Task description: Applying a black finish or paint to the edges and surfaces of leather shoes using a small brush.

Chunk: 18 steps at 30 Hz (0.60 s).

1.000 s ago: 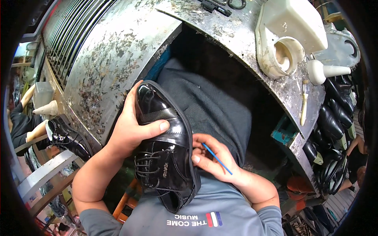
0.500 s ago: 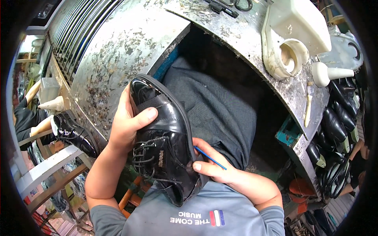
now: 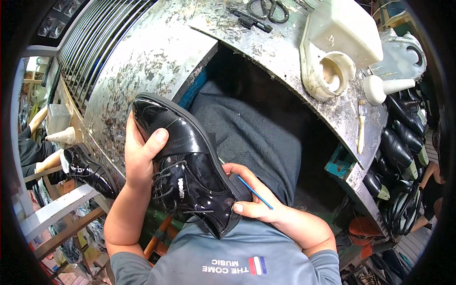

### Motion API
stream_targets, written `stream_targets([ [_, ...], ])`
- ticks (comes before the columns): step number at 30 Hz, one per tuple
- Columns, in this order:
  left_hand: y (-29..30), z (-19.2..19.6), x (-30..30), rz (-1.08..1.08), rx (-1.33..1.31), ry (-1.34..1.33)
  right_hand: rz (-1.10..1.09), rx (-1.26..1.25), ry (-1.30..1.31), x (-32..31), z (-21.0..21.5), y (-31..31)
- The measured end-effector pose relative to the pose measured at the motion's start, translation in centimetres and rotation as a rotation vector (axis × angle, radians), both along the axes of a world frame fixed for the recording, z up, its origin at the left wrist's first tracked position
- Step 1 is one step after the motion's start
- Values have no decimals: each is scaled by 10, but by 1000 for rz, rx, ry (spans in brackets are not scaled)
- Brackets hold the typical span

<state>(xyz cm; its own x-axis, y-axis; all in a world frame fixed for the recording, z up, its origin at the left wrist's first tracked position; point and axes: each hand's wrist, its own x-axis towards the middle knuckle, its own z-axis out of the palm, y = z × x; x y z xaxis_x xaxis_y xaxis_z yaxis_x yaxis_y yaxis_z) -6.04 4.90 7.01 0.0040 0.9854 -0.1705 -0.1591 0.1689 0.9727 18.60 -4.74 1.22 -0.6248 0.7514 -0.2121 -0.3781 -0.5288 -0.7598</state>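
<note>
A glossy black lace-up shoe (image 3: 195,137) is held over my lap, its toe pointing up and to the left and its laced side facing me. My left hand (image 3: 142,152) grips it near the toe, with the thumb lying on the upper and the fingers hidden behind. Around the heel, my right hand (image 3: 254,202) is closed, its thumb against the back. A thin blue stick (image 3: 255,192) rests across that same hand, along the fingers. The dark sole edge faces right.
A stained metal workbench (image 3: 285,61) curves around me. On its right are a white glue container (image 3: 342,38), a white nozzle bottle (image 3: 387,89) and a brush (image 3: 361,128); scissors (image 3: 275,12) lie farther back. Black shoes (image 3: 401,147) hang at right. Another shoe (image 3: 90,171) is at left near a person's arm.
The shoe has moved left, its toe leaning farther left, and both hands have gone with it. The bench and its things also sit farther left in the picture.
</note>
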Motion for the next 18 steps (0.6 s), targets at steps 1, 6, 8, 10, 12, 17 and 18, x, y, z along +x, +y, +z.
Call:
stream_targets([
  [1,-2,2,1,-23,22,57,-20,48,-26,-1,-3,-1],
  [6,-4,7,5,15,36,144,-13,-211,186,-1,10,0],
  [8,0,10,6,6,54,109,-32,-291,219,-1,9,0],
  [10,2,11,8,0,77,76,-45,-82,69,-5,-5,-4],
  [12,4,14,13,3,80,108,-57,-120,92,-7,-5,-4],
  [17,4,11,6,38,132,88,-71,-209,207,-2,10,2],
  [18,-3,6,3,147,154,171,-104,-286,257,-3,21,7],
])
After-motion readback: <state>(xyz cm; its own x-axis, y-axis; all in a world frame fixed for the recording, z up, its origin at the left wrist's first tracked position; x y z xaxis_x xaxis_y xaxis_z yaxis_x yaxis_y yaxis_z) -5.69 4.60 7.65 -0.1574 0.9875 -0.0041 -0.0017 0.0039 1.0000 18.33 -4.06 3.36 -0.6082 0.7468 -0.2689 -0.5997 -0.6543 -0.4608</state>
